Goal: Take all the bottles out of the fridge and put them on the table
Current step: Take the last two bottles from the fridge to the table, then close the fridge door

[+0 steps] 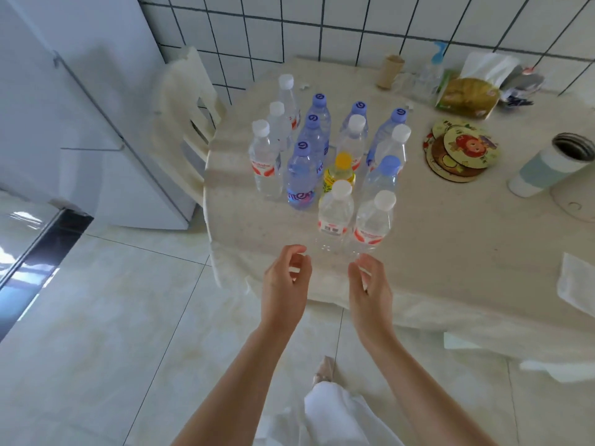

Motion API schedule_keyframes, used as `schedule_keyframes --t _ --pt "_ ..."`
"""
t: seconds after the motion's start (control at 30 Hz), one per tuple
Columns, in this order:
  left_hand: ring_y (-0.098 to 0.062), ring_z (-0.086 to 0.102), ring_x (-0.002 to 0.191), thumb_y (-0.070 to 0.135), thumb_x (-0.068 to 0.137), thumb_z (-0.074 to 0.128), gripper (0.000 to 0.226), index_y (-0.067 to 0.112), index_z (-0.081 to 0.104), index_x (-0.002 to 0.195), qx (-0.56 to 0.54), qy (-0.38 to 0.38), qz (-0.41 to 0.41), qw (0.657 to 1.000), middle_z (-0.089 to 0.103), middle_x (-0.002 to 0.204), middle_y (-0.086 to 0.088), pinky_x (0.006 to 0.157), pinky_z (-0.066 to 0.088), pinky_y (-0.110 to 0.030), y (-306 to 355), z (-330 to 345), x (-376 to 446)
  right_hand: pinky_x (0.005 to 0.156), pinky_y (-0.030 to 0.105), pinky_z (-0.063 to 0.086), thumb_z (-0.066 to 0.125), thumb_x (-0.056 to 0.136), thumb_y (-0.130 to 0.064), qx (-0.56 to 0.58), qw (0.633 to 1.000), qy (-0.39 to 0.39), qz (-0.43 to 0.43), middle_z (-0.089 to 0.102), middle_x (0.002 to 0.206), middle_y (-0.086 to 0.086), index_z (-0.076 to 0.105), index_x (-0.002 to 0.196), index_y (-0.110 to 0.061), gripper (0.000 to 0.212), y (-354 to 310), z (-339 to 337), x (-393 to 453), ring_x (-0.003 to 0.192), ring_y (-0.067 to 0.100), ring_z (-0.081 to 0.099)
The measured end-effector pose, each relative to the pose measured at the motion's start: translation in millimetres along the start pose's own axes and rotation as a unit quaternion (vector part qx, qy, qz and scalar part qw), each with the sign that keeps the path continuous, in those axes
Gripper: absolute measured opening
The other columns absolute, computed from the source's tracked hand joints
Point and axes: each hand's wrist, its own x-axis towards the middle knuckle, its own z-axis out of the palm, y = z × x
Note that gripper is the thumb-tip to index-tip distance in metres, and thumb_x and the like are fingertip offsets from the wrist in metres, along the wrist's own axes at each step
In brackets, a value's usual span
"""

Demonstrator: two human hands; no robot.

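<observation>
Neither grip holds anything: the left hand [286, 278] and the right hand [370, 284] hang side by side just off the near edge of the counter [450, 239], fingers loosely curled and spread apart from the thumbs, palms turned toward each other. They are close to, but not touching, the two nearest bottles, a white-capped bottle [335, 217] with a red label and a second white-capped bottle [375, 223] just beside it on the right.

Behind that pair the rest of the bottles stand upright in a tight cluster on the counter: a small yellow-capped bottle [339, 175] in the middle, blue-capped bottles [301, 175] around it, and more clear white-capped ones [265, 156] along the left side and toward the back. The fridge [80, 123] stands to the left of the counter with its doors shut, a pale chair [190, 123] between the two.

Farther right on the counter lie a stack of round cartoon coasters [460, 149], a white and pale green tumbler [547, 165] with an open mouth, a tissue pack [489, 69] and a cardboard tube [389, 72] near the tiled wall.
</observation>
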Motion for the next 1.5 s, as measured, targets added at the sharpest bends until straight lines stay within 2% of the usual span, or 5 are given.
schedule_keyframes --t 0.23,0.73,1.0,1.2,1.5 --pt "-0.004 0.062 0.081 0.018 0.094 0.058 0.012 0.021 0.062 0.106 0.020 0.044 0.014 0.999 0.068 0.089 0.009 0.069 0.047 -0.011 -34 -99 -55 0.076 -0.002 0.036 0.052 0.097 -0.026 -0.009 0.998 -0.032 -0.046 0.062 0.118 0.000 0.052 0.123 -0.015 0.028 -24 48 -79 0.101 0.006 0.054" --pt "-0.002 0.063 0.080 0.014 0.093 0.058 0.015 0.025 0.060 0.103 -0.003 0.196 -0.044 0.980 0.068 0.084 0.011 0.068 0.049 -0.011 -98 -289 -116 0.084 0.003 0.042 0.050 0.098 -0.028 -0.006 0.980 -0.146 -0.134 0.058 0.103 -0.016 0.053 0.123 -0.018 0.027 -99 175 -210 0.101 0.002 0.056" --pt "0.003 0.062 0.080 0.009 0.091 0.059 0.016 0.019 0.061 0.103 -0.015 0.256 -0.035 0.966 0.066 0.079 0.013 0.065 0.044 -0.006 -98 -341 -58 0.091 0.018 0.041 0.050 0.098 -0.028 0.007 0.962 -0.210 -0.176 0.057 0.112 -0.010 0.052 0.126 -0.015 0.031 -165 240 -186 0.113 0.008 0.056" --pt "-0.002 0.063 0.077 0.006 0.088 0.061 0.020 0.015 0.061 0.105 0.006 0.275 0.024 0.961 0.065 0.080 0.012 0.067 0.050 -0.013 -82 -373 24 0.085 0.002 0.039 0.050 0.098 -0.031 0.026 0.945 -0.230 -0.229 0.057 0.128 -0.002 0.049 0.130 -0.013 0.037 -240 289 -133 0.118 0.010 0.054" --pt "-0.008 0.052 0.106 0.020 0.080 0.075 0.064 0.026 0.041 0.134 0.048 0.246 0.055 0.967 0.046 0.125 0.014 0.085 0.050 -0.027 -62 -404 142 0.098 0.027 0.047 0.056 0.093 -0.041 -0.011 0.907 -0.262 -0.329 0.055 0.132 -0.005 0.042 0.138 -0.021 0.051 -335 354 -50 0.117 0.012 0.056"
